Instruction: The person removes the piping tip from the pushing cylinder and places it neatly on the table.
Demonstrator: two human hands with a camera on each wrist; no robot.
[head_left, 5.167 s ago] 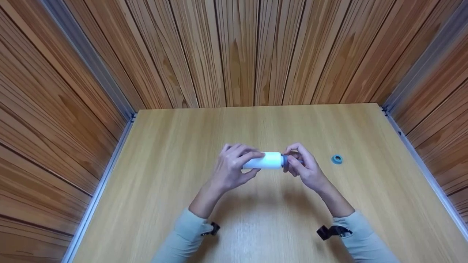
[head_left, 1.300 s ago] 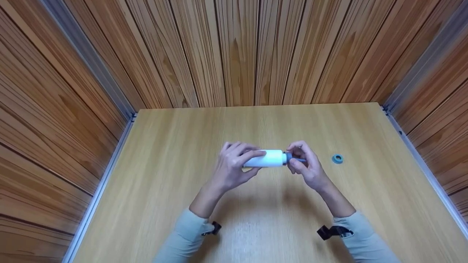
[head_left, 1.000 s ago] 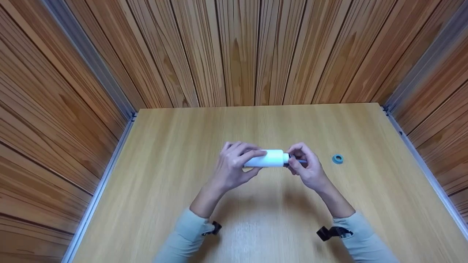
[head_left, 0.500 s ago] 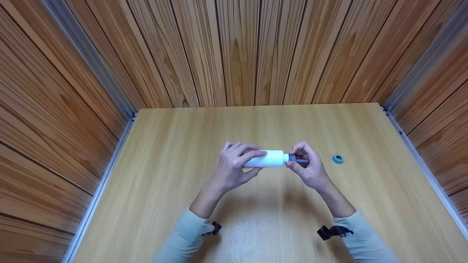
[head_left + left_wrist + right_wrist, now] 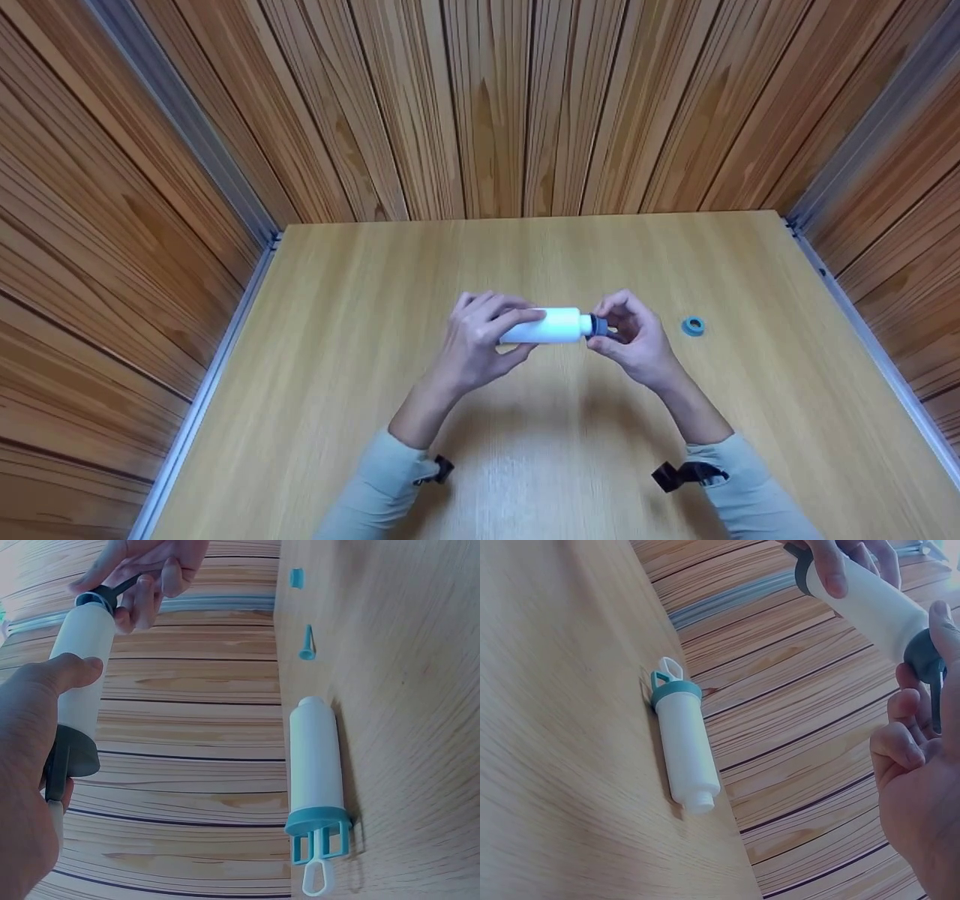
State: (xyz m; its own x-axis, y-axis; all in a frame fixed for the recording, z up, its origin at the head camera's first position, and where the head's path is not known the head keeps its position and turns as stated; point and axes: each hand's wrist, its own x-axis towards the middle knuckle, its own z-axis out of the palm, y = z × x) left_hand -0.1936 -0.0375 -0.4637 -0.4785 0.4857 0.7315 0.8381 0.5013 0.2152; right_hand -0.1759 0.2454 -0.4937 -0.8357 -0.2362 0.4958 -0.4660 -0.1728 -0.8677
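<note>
My left hand (image 5: 484,341) grips the white barrel (image 5: 555,325) of an icing syringe, held level above the table. Its dark end cap with finger loops (image 5: 75,754) shows below that hand in the left wrist view. At the barrel's other end, my right hand (image 5: 637,341) pinches a dark screw collar (image 5: 598,325) with a narrow nozzle (image 5: 936,701) sticking out. The barrel's white neck shows beside the collar, which sits slightly tilted; whether its threads touch the neck I cannot tell.
A second white syringe (image 5: 319,757) with a teal cap lies on the table, hidden from the head view. Near it are a teal nozzle (image 5: 307,645) and a teal collar (image 5: 693,326). Wooden plank walls (image 5: 487,112) enclose the table's back and sides.
Over these seconds the dark collar shifts right, exposing the white neck. My right fingers change their hold, and the nozzle now tilts downward. My left hand stays nearly still.
</note>
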